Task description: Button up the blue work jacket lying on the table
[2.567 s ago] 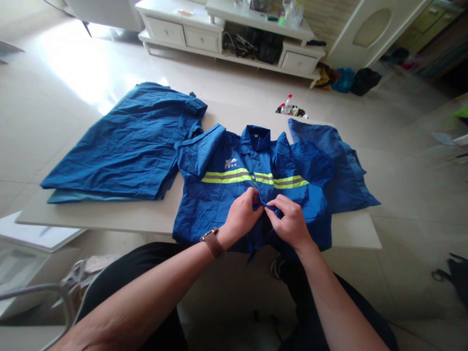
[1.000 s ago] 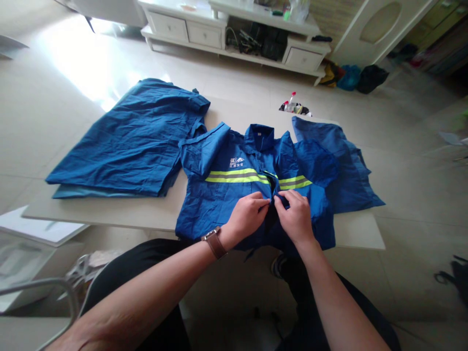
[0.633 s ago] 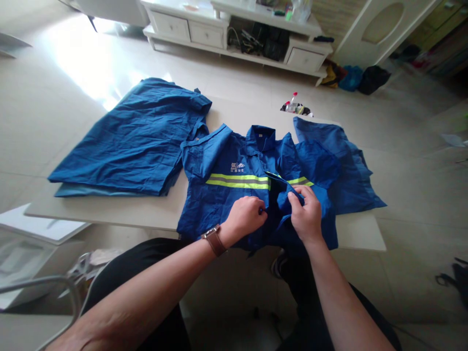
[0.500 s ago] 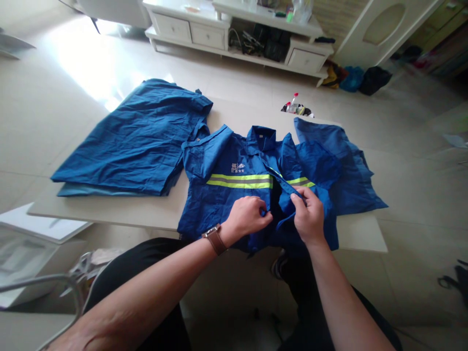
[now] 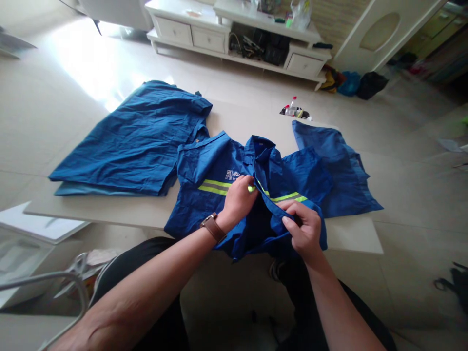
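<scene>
A blue work jacket with yellow-green and grey reflective bands and a white chest logo lies front up, its collar pointing away from me. My left hand, with a brown-strapped watch on the wrist, is closed on the front edge at the level of the band, just below the logo. Further right, my right hand pinches the other front edge between thumb and fingers and lifts it a little. Between the two hands the front gapes open. My left fingertips are partly hidden by the cloth.
Folded blue garments lie at the left of the pale table. Another blue garment lies at its right. Beyond stand bottles with red caps and a white TV cabinet. A metal tube frame curves at lower left.
My left hand has moved up along the jacket front to the reflective band and grips there. My right hand has shifted slightly down and left with its edge. The front now gapes wider.
</scene>
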{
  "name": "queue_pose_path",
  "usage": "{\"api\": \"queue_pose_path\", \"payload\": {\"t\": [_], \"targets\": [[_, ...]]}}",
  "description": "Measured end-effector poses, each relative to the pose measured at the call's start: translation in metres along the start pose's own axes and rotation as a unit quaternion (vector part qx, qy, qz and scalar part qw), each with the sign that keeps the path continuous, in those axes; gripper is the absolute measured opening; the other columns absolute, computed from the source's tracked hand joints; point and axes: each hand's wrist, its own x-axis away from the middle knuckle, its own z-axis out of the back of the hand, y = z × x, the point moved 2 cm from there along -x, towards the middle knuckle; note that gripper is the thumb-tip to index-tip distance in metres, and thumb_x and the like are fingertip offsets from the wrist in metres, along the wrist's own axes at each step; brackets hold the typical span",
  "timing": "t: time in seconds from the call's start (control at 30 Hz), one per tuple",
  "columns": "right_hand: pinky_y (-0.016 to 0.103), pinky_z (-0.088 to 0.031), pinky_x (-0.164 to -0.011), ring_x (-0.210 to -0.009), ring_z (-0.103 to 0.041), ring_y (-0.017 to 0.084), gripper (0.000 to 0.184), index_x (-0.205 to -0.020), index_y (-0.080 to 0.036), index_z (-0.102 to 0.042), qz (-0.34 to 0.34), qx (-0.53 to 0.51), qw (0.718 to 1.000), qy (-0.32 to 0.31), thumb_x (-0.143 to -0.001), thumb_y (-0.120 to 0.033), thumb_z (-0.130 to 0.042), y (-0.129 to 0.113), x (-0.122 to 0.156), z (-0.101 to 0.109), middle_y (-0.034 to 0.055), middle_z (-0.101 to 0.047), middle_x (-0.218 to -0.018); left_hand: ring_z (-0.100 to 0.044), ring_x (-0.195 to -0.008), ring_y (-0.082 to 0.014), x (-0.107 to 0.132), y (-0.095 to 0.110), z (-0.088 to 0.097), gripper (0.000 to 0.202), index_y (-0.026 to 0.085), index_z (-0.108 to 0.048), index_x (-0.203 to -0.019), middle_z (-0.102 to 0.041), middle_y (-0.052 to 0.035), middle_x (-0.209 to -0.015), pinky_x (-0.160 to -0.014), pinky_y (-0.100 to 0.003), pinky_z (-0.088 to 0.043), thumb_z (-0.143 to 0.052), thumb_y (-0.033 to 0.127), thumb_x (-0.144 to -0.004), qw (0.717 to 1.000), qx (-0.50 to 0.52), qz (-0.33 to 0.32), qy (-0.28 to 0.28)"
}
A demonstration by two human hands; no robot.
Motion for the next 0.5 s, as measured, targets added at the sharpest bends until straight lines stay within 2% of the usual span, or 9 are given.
{"api": "queue_pose_path", "payload": {"t": [0.1,0.2,0.37,0.5], "targets": [[0.037,-0.052,-0.082,-0.085,-0.067,0.022,0.023,-0.068,-0.022,-0.050,-0.015,0.047,0.997,0.053,-0.089,-0.026,-0.058,0.007,-0.004,0.001,0.0036,-0.065,-0.080,-0.055,-0.069,-0.0151,-0.001,-0.001,-0.001,0.017,0.019,-0.061,-0.071,-0.063,-0.0029,-0.075,-0.066,-0.027,-0.039,-0.057,0.012,-0.086,1.000,-0.020,-0.018,-0.009],[0.035,-0.050,-0.080,-0.083,-0.064,0.020,0.031,-0.067,-0.022,-0.046,-0.040,0.109,0.990,0.082,-0.090,-0.030,-0.064,0.016,-0.008,-0.001,0.0032,-0.062,-0.081,-0.051,-0.065,-0.0145,0.002,0.000,-0.001,0.022,0.019,-0.059,-0.065,-0.061,-0.0028,-0.070,-0.063,-0.028,-0.033,-0.055,0.010,-0.084,0.999,-0.023,-0.029,-0.003],[0.033,-0.050,-0.078,-0.086,-0.060,0.020,0.041,-0.076,-0.023,-0.042,-0.030,0.155,0.987,0.017,-0.085,-0.045,-0.075,0.023,-0.007,-0.011,0.0027,-0.057,-0.084,-0.050,-0.063,-0.0142,0.006,0.005,-0.002,0.026,0.019,-0.062,-0.063,-0.062,-0.0033,-0.070,-0.061,-0.028,-0.031,-0.050,0.006,-0.083,0.998,-0.035,-0.040,-0.017],[0.035,-0.053,-0.084,-0.098,-0.059,0.023,0.037,-0.102,-0.023,-0.051,-0.016,0.184,0.983,-0.021,-0.081,-0.036,-0.079,0.027,-0.005,-0.018,0.0057,-0.058,-0.103,-0.050,-0.063,-0.0141,0.008,0.008,-0.003,0.025,0.019,-0.063,-0.064,-0.062,-0.0033,-0.071,-0.062,-0.028,-0.031,-0.052,0.008,-0.083,0.997,-0.034,-0.059,-0.024]]}}
